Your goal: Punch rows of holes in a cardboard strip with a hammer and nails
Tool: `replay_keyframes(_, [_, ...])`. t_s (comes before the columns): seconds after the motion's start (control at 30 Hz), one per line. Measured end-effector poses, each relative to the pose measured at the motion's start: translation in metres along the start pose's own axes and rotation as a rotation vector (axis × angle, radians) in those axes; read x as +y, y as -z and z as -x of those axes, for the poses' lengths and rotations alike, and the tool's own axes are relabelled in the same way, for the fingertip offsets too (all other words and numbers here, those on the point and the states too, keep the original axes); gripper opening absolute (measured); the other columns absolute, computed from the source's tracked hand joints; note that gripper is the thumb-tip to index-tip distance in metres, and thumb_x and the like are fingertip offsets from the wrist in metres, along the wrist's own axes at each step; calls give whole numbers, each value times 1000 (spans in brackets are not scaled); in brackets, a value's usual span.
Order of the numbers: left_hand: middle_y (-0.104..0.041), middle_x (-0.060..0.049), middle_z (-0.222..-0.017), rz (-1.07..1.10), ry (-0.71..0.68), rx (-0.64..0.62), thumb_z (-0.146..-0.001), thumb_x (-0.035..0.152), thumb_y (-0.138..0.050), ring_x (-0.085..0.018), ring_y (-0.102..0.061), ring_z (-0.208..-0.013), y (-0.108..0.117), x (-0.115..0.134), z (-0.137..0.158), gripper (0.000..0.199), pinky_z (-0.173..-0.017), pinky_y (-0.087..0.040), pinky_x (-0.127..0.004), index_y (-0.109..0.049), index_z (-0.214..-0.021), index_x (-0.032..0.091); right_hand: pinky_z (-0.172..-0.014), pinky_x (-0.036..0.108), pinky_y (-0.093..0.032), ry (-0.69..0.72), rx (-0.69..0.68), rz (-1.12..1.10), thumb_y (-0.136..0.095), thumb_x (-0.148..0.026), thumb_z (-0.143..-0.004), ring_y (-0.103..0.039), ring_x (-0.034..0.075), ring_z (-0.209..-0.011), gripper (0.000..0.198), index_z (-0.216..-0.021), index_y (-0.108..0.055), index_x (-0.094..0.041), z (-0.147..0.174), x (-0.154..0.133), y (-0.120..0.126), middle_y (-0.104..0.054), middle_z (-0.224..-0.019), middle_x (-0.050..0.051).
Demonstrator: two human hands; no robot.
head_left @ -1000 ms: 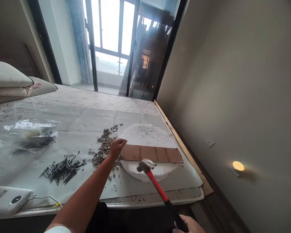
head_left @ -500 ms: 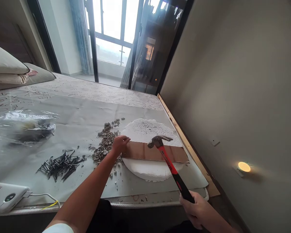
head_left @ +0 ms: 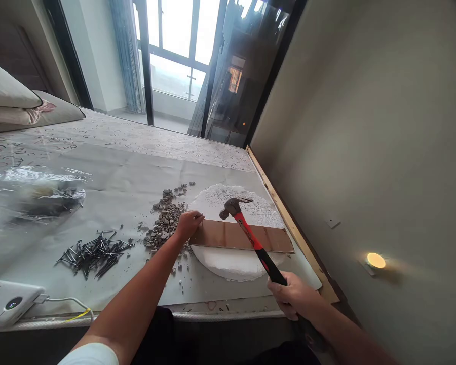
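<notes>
My right hand (head_left: 294,294) is wrapped round the black grip of a claw hammer (head_left: 249,230) with a red and black handle. Its steel head hangs above a flat brown board (head_left: 243,235), apart from it. At the board's left end, my left hand (head_left: 190,224) is closed in a pinch on what looks like a nail, mostly hidden by the fingers. Under the board lies a round white foam slab (head_left: 228,263), rough and pitted on its far part. Grey rubble (head_left: 167,218) is heaped just left of that slab.
A pile of dark nails (head_left: 95,253) lies on the grey sheet (head_left: 114,185) at left. Behind it is a clear plastic bag (head_left: 41,195) with dark contents. A white power bank (head_left: 13,302) with a cable sits at the near left. A wooden edge strip (head_left: 285,210) runs along the wall.
My right hand has raised the hammer and carried it left, so its head is now nearer my left hand. My left hand keeps its pinch at the board's end.
</notes>
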State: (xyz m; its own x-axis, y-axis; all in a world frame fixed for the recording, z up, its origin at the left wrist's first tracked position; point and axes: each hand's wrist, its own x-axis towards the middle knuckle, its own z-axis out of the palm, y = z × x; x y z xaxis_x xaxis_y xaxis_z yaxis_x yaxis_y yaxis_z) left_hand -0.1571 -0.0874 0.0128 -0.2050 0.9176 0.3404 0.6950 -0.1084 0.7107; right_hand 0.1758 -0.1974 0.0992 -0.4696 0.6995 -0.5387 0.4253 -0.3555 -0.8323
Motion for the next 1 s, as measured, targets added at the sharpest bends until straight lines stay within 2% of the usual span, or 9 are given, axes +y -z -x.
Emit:
replay_keyframes(0.2, [-69,-4,-77,16,-24,3,-76,34,-55,-17,-59,-73,-4,-4,2,20,-70,-43,-27,-65,-67,20,-34,20,-20,27,21,-22,-67,-59,-65,-23,3,-35,52,-71,-30,-23,-10,-32,-2,-27,-47,-13])
replay_keyframes(0.4, [-71,-5,-81,46,6,15,-77,35,-55,-19,-61,-76,-11,-7,6,21,-72,-43,-28,-68,-73,20,-35,20,-18,156,80,20,-63,-55,-71,-24,3,-35,43,-74,-36,-22,-7,-71,-10,-29,-48,-12])
replay_keyframes(0.5, [-72,-6,-82,64,1,39,-78,34,-55,-19,-62,-77,-12,-9,8,20,-72,-43,-28,-68,-73,19,-35,20,-18,145,101,57,-63,-52,-71,-25,4,-34,40,-73,-36,-23,-15,-72,-21,-29,-46,-12])
replay_keyframes(0.63, [-72,-6,-80,77,14,52,-79,35,-53,-19,-62,-74,-13,-12,10,23,-69,-43,-28,-68,-73,19,-35,20,-21,11,43,158,-63,-40,-71,-25,4,-34,34,-70,-34,-23,-27,-61,-36,-29,-45,-12])
replay_keyframes(0.7, [-72,-6,-79,61,31,59,-79,35,-53,-19,-62,-74,-13,-12,11,23,-68,-43,-28,-69,-74,20,-35,21,-22,-12,24,196,-62,-36,-72,-25,4,-34,32,-69,-34,-23,-29,-60,-39,-28,-45,-12])
replay_keyframes(0.9, [-72,-6,-85,80,10,56,-79,34,-55,-20,-63,-78,-16,-12,11,21,-73,-44,-28,-70,-75,20,-36,20,-21,103,106,183,-61,-41,-72,-28,4,-34,32,-71,-35,-23,-24,-77,-36,-30,-44,-12])
replay_keyframes(1.0, [-72,-7,-84,73,8,62,-79,33,-56,-19,-63,-76,-18,-13,12,20,-72,-43,-28,-70,-76,20,-35,20,-21,72,133,180,-62,-40,-71,-27,4,-33,33,-70,-33,-23,-28,-75,-38,-30,-44,-12])
